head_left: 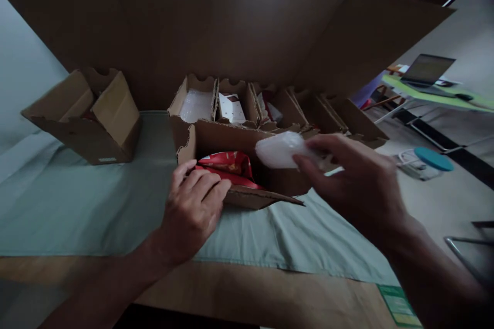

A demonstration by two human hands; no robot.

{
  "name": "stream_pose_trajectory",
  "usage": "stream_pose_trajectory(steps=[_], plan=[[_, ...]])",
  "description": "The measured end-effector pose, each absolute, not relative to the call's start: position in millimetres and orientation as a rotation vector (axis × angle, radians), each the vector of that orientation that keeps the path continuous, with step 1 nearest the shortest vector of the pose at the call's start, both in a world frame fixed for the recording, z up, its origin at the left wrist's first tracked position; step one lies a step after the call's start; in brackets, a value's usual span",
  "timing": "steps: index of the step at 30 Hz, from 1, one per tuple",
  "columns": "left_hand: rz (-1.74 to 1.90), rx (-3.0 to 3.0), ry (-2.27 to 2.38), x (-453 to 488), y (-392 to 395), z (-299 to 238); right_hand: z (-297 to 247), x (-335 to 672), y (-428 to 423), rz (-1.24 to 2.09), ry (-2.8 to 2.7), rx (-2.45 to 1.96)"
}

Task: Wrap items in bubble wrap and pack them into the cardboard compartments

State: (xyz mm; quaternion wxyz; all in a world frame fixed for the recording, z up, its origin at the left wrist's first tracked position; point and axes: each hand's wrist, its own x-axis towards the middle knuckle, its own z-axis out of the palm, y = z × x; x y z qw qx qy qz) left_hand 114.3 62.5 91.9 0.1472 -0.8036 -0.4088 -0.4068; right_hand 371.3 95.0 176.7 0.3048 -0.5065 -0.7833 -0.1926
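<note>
My right hand (347,175) pinches a whitish, translucent package (280,150) between thumb and fingers. It looks like something wrapped in clear plastic; what lies inside I cannot make out. The package is held over the opening of a long cardboard bin (266,198). Over the left part of that bin's front wall, the fingers of my left hand (196,200) are curled, right beside a shiny red packet (227,163) that lies inside. The fingertips are partly hidden behind the wall and the packet.
Behind the bin stands a row of cardboard compartments, one with a clear-wrapped item (196,105) and another with a white box (230,108). A separate cardboard box (104,133) stands left. A tall cardboard panel (216,31) rises behind. Green cloth (154,190) covers the table.
</note>
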Motion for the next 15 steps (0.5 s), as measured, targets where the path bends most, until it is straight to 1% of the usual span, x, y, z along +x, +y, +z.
stream_pose_trajectory(steps=[3,5,7,12,15], plan=[[-1.174,-2.328,-1.209,113.5,52.9,88.5,172.1,354.4,112.9,-0.616,-2.323,-1.646],[-1.180,-2.339,-1.222,113.4,51.8,88.3,171.6,341.5,123.9,-0.549,-2.433,-1.953],[-1.191,-2.344,-1.226,113.6,53.0,88.4,170.7,329.0,134.8,-0.460,-2.500,-2.101],[-1.218,-2.350,-1.226,113.4,54.3,86.6,160.4,309.6,155.3,-0.307,-2.716,-1.965],[-1.239,-2.347,-1.219,112.8,53.3,85.6,154.2,306.1,158.2,-0.235,-2.818,-1.971]])
